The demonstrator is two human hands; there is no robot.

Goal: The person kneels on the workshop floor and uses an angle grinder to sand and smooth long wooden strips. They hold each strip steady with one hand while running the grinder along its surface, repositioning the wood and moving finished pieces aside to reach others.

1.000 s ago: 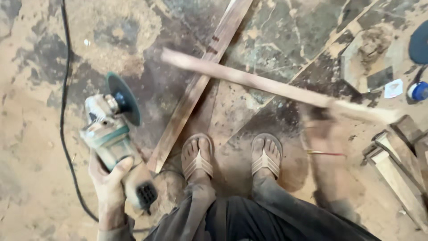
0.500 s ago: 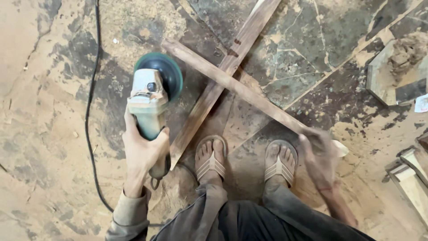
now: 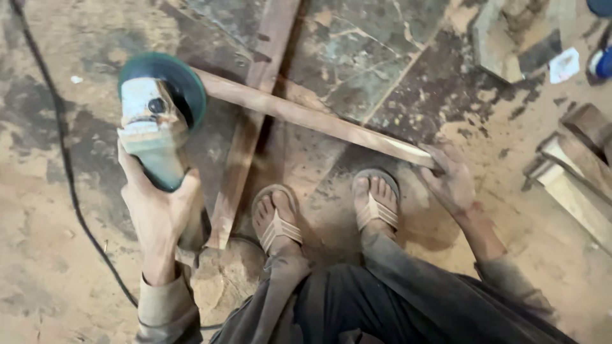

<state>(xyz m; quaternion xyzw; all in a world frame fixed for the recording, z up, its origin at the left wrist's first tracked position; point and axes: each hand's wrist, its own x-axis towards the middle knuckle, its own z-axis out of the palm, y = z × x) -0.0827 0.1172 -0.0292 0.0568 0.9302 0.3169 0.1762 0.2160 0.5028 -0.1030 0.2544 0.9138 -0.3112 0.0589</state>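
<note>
My left hand (image 3: 156, 210) grips the body of a dusty angle grinder (image 3: 153, 124), whose green sanding disc (image 3: 185, 79) sits at the far end of a thin wooden strip (image 3: 306, 118). My right hand (image 3: 449, 181) holds the near end of that strip. The strip lies slanted across a longer wooden batten (image 3: 245, 134) that rests on the floor. My two sandalled feet (image 3: 277, 220) stand just behind the strip.
A black power cable (image 3: 67, 178) runs down the left over the sawdust-covered floor. Wooden offcuts (image 3: 577, 178) are piled at the right, with a wooden block (image 3: 510, 38) and a blue round object (image 3: 602, 60) at the top right.
The grinder has risen and swung forward until its disc meets the strip's far end. The strip has dropped lower and now rests across the batten, my right hand still on its end.
</note>
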